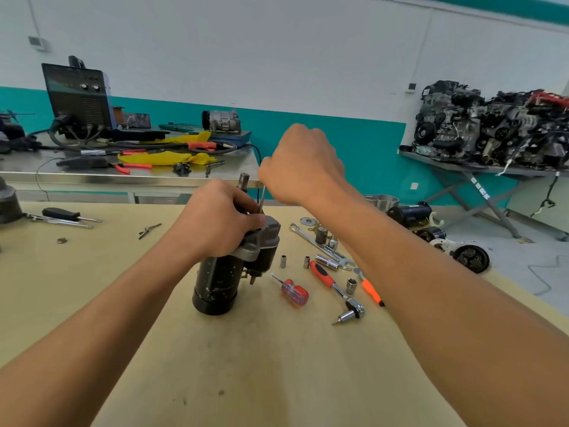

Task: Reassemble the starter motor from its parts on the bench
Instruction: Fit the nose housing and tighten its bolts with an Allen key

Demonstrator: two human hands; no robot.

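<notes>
The starter motor (217, 283) stands upright on the bench, a black cylinder with a grey cast housing and a small solenoid on its right side. Its shaft (243, 180) sticks up at the top. My left hand (220, 220) grips the grey housing near the top. Above and to the right, my right hand (303, 167) is curled round the handle of a screwdriver, whose thin metal shank (262, 200) points straight down into the housing. The handle is hidden in my fist.
A red clear-handled screwdriver (292, 290), a ratchet with red grip (337, 288), several sockets (326, 261), a long wrench (320, 245) and an orange tool (371, 289) lie right of the motor. More starter parts (471, 257) sit far right. Black-handled tools (64, 214) lie far left.
</notes>
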